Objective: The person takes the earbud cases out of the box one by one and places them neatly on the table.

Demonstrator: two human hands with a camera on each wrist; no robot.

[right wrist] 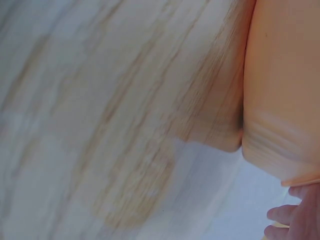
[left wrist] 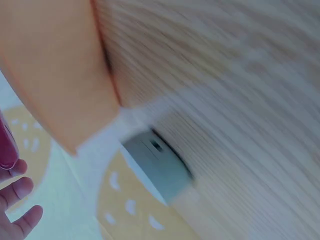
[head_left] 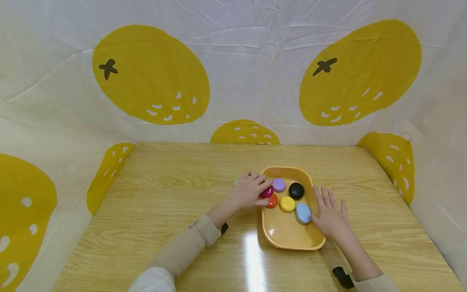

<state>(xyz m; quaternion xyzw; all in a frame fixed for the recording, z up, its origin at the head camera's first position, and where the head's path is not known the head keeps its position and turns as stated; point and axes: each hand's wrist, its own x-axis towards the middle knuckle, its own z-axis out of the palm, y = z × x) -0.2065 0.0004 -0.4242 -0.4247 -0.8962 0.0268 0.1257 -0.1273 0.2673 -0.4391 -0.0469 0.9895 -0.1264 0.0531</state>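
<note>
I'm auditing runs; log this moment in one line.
left hand: holds magenta piece at left rim of tray; right hand: at right rim; in tray: purple piece, black piece, red piece, yellow piece, blue piece

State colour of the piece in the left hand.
Magenta; the piece shows best in the head view.

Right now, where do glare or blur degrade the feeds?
Head view: white glare streaks the table near the tray, otherwise mostly clear; left wrist view: bluish cast, table grain and grey-green object blurred; right wrist view: soft, washed-out table grain.
</note>
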